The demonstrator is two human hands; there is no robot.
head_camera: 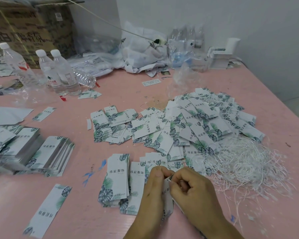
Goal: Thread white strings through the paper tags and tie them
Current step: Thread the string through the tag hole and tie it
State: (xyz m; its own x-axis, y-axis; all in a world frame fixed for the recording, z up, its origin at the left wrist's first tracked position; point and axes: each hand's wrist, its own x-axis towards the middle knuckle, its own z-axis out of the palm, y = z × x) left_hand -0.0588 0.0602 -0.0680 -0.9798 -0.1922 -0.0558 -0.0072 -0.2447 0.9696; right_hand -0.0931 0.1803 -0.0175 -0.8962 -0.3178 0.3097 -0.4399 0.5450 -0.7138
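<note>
My left hand [153, 192] grips a white paper tag with a green leaf print [167, 197], held on edge above the pink table [79, 200]. My right hand [195, 190] is pressed against the tag's top end with thumb and fingers pinched together there; whether a string sits between them is hidden. A tangled heap of white strings [245, 163] lies just right of my hands. Small stacks of tags [117, 178] sit left of my hands. A big loose pile of tags [197, 125] spreads behind them.
Tall stacks of tags [47, 152] stand at the left, and a single tag [48, 209] lies near the front edge. Water bottles [59, 71], a cardboard box [31, 26], plastic bags [141, 49] and small white boxes [221, 57] line the back by the wall.
</note>
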